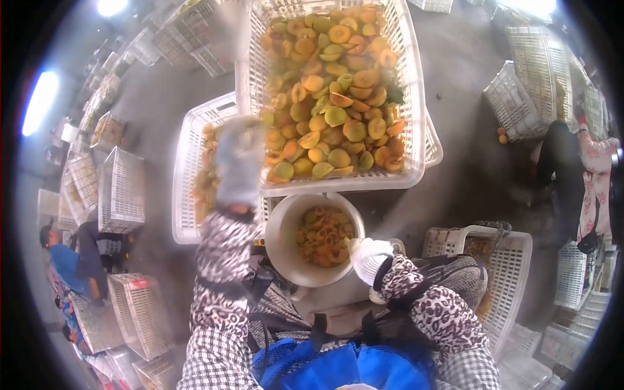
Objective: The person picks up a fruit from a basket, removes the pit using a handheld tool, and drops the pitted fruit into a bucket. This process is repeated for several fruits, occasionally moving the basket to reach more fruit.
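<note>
My left hand (240, 159), in a pale glove, is smeared by motion over the left edge of the upper crate (341, 185). Its fingers cannot be made out. Halved yellow-green and orange fruits (335, 117), which look like peaches or apricots, fill that crate. My right hand (372, 259), in a white glove, is closed at the right rim of a white bucket (281, 250). What it holds, if anything, is too small to name. Orange fruit pieces (324, 237) lie at the bottom of the bucket, which stands between my knees.
Under the upper crate, a second white crate (185, 175) with fruit juts out leftward. Another crate (513, 279) stands by my right knee. Stacked crates (121, 188) line the left side, more crates (520, 97) the right. Other people (595, 182) are at both sides.
</note>
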The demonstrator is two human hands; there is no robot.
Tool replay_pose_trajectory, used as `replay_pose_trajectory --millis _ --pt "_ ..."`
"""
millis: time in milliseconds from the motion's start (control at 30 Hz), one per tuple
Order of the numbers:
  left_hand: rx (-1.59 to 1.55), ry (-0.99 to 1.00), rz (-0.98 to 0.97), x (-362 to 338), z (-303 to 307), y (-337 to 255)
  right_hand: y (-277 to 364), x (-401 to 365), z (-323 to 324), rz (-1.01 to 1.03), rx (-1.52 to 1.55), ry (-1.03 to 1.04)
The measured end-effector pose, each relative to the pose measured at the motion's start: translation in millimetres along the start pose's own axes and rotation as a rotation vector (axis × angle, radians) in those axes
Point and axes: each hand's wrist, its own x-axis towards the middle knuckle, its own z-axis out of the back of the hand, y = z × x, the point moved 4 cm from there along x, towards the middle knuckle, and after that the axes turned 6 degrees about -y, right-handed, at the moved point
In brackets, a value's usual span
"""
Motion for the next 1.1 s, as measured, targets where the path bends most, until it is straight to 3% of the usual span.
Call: replay_pose_trajectory --millis 67,133,267,333,367,400,433,467,533,600,767,833,933,1000,1067,1100 --pt "0.046 0.409 0.257 1.8 -53.1 -14.4 15.3 -5.8 35.2 0.091 -0.099 -0.017" --pt "0.342 0.561 0.194 0.0 -104.9 -7.2 17.5 -8.4 43.2 0.022 -0.052 -0.202" --pt "0.489 0.496 0.23 -6.7 -136.6 -4.2 19.6 -17.4 71.0 0.042 -0.052 -0.356" --pt "0.372 0.511 0.296 -5.3 -129.2 2.6 15.9 -12.7 74.8 0.074 -0.05 -0.321" --pt "0.386 0.515 0.293 -7.4 -123.1 4.2 12.0 -8.9 81.1 0.044 0.232 -0.349" --pt "0.205 0.412 0.264 -8.1 -111.9 -0.1 8.3 -4.4 89.0 0.016 0.513 -0.373" --pt "0.027 0.308 0.232 -7.5 -97.4 -6.8 7.7 -0.5 103.9 0.038 0.57 -0.346" --pt "0.046 0.312 0.226 -6.4 -83.5 -8.7 5.1 2.9 110.1 -0.169 0.562 -0.071" --pt "-0.811 0.381 0.907 -13.2 -59.4 -13.7 1.3 7.8 109.8 -0.118 0.793 -0.196" --pt "-1.264 0.385 1.169 -21.8 -38.5 -17.0 2.8 6.5 128.5 -0.222 0.909 0.04" --pt "-1.471 0.299 1.25 -38.6 -30.8 -25.5 13.7 1.8 138.6 -0.148 1.042 -0.126" --pt "-1.431 0.119 1.272 -40.6 -31.3 -34.0 15.4 5.9 138.7 -0.137 1.077 -0.166" --pt "-1.381 0.28 1.248 -48.3 -30.4 -53.9 20.4 15.1 144.9 -0.121 1.139 -0.29" --pt "-1.362 0.274 1.271 -56.8 -29.0 -65.7 26.0 17.9 156.8 -0.152 1.073 -0.383" --pt "-1.255 0.342 1.124 -61.3 -29.0 -69.8 30.0 22.2 158.7 -0.118 0.993 -0.479" --pt "-1.244 0.312 1.185 -63.5 -29.4 -78.1 32.5 23.2 159.6 -0.128 0.984 -0.496"
